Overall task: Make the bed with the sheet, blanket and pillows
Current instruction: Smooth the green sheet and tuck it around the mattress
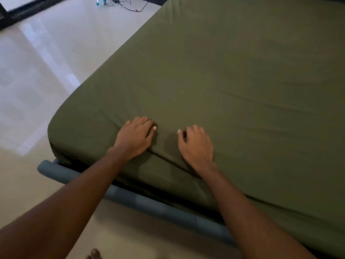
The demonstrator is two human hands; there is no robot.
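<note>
An olive-green sheet point(233, 75) is stretched over the mattress and wraps its near left corner. Both my hands lie palm down on it close to the near edge. My left hand point(134, 137) presses the sheet with bent fingers, thumb pointing right. My right hand point(196, 144) rests a hand's width to the right, thumb pointing left. A long crease runs in the sheet between the two hands toward the edge, and fainter wrinkles spread to the right. No blanket or pillow is in view.
A blue-grey padded bed frame rail point(149, 204) runs below the mattress edge. Pale tiled floor point(41, 81) lies to the left. A plastic bottle point(101, 1) and cables point(130, 5) lie on the floor far back. My toes point(95, 254) show at the bottom.
</note>
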